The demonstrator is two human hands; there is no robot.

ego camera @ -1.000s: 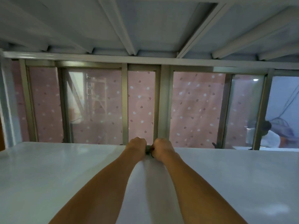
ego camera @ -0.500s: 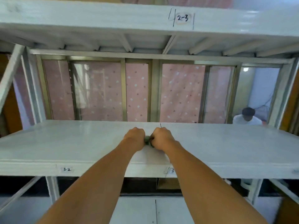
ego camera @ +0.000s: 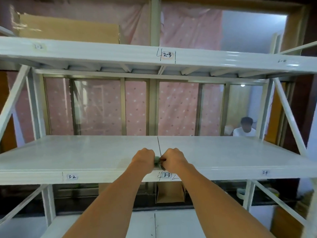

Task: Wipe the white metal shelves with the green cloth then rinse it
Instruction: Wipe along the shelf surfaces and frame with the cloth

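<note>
So both fists, left hand (ego camera: 143, 158) and right hand (ego camera: 173, 159), are closed tight on the bunched green cloth (ego camera: 157, 161) near the middle shelf's (ego camera: 85, 155) front edge. I'd press flat and overlap strokes, not ball it up.

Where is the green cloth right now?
In the head view the green cloth is bunched between the left hand and right hand, on the middle shelf near its front edge, just above the 3-3 label.
</note>
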